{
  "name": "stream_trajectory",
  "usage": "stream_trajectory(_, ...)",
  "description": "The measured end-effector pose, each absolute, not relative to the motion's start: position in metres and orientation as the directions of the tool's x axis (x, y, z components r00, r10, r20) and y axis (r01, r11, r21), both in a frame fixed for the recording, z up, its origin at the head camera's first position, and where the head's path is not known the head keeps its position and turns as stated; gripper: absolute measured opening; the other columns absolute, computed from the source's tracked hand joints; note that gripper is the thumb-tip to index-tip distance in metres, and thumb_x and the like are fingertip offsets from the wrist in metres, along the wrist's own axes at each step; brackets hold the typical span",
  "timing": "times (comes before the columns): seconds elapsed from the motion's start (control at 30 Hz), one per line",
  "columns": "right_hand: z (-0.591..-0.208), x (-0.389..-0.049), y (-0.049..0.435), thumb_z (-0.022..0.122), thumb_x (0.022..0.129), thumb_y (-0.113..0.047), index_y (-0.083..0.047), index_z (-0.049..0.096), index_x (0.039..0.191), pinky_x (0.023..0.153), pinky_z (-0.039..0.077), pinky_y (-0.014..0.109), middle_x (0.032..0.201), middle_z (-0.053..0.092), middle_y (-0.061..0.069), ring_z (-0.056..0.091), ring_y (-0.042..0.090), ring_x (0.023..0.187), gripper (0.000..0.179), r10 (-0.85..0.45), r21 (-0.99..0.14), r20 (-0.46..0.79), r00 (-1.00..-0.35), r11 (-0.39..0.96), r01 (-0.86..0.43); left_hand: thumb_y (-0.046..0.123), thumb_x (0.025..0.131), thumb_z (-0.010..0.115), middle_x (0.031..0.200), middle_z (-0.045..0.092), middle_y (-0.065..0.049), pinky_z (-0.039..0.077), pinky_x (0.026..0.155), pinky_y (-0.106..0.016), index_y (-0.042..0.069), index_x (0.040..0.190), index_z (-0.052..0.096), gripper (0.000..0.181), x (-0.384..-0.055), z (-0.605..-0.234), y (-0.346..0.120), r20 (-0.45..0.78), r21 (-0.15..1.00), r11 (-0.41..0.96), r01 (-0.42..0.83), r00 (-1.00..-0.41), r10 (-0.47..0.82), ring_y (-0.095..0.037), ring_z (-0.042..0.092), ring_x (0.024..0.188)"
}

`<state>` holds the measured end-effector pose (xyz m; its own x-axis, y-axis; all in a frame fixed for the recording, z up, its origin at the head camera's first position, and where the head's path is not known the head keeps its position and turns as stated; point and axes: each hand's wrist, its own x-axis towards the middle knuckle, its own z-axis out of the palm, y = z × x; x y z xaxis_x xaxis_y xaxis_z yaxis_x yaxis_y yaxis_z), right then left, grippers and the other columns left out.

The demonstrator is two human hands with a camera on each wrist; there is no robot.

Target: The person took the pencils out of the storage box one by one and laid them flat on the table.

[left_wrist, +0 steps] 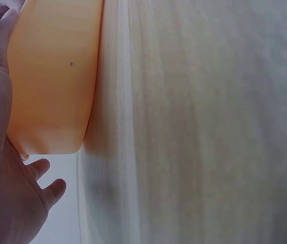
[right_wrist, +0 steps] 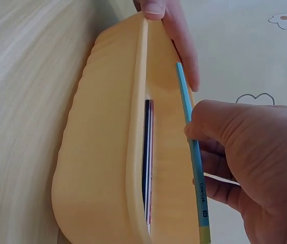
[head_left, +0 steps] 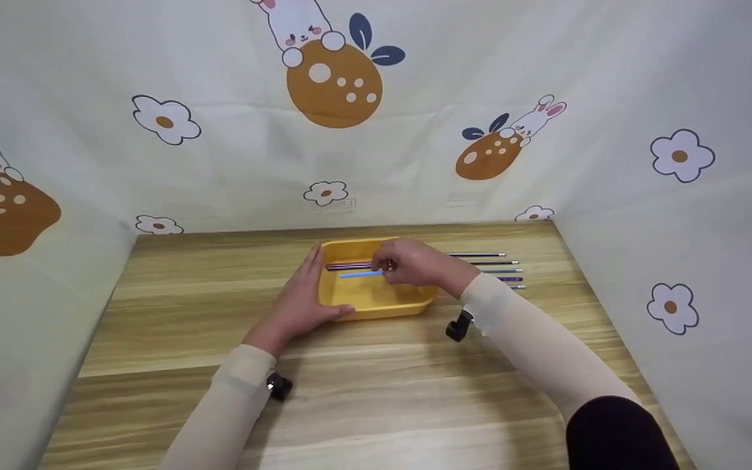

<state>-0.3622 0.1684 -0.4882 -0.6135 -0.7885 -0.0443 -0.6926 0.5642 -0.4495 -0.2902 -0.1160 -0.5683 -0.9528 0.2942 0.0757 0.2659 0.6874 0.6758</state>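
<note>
In the head view, my left hand [head_left: 299, 299] holds the left end of a yellow plastic bin [head_left: 382, 312]. Its thumb lies over the front rim and its fingers run along the left side. My right hand [head_left: 413, 262] is over the bin and pinches a light blue pencil [right_wrist: 198, 180] between thumb and fingers. The right wrist view shows lettering and a yellow band near one end of that pencil. Below it, dark and reddish pencils [right_wrist: 148, 152] lie inside the bin along its length. My right hand partly hides the bin's interior in the head view.
Several pencils with pale eraser ends [head_left: 503, 263] lie side by side on the wooden table [head_left: 376, 391], right of the bin and partly behind my right wrist. A printed cloth [head_left: 232, 170] hangs around the table's back and sides. Small black cameras [head_left: 459, 326] sit at both wrists.
</note>
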Motion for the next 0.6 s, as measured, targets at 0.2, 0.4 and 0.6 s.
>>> stream_trajectory(0.2, -0.483, -0.356, 0.183, 0.072, 0.096, 0.000, -0.007, 0.081, 0.119, 0.086, 0.060, 0.039, 0.109, 0.075, 0.008, 0.066, 0.020, 0.095, 0.025, -0.794, -0.486, -0.015, -0.608, 0.537, -0.689, 0.065, 0.081, 0.093, 0.185, 0.007, -0.016, 0.022, 0.134, -0.058, 0.008, 0.179, 0.007, 0.142, -0.291, -0.570, -0.116, 0.091, 0.666, 0.690, 0.285, -0.948, 0.304, -0.041, 0.017, 0.168)
stream_trajectory(0.4, -0.474, -0.354, 0.201, 0.072, 0.097, 0.000, -0.004, 0.081, 0.121, 0.086, 0.061, 0.041, 0.112, 0.076, 0.012, 0.068, 0.022, 0.097, 0.026, -0.788, -0.497, 0.021, -0.615, 0.525, -0.691, 0.065, 0.081, 0.093, 0.186, 0.007, -0.015, 0.021, 0.135, -0.056, 0.008, 0.178, 0.007, 0.142, -0.289, -0.568, -0.117, 0.085, 0.665, 0.692, 0.280, -0.949, 0.303, -0.039, 0.016, 0.169)
stream_trajectory(0.6, -0.470, -0.353, 0.219, 0.074, 0.098, 0.001, -0.006, 0.083, 0.119, 0.082, 0.062, 0.041, 0.109, 0.076, 0.008, 0.069, 0.022, 0.095, 0.024, -0.768, -0.498, 0.055, -0.638, 0.533, -0.684, 0.065, 0.081, 0.092, 0.186, 0.007, -0.015, 0.021, 0.135, -0.057, 0.008, 0.178, 0.008, 0.141, -0.290, -0.568, -0.117, 0.085, 0.666, 0.691, 0.282, -0.949, 0.304, -0.040, 0.016, 0.169)
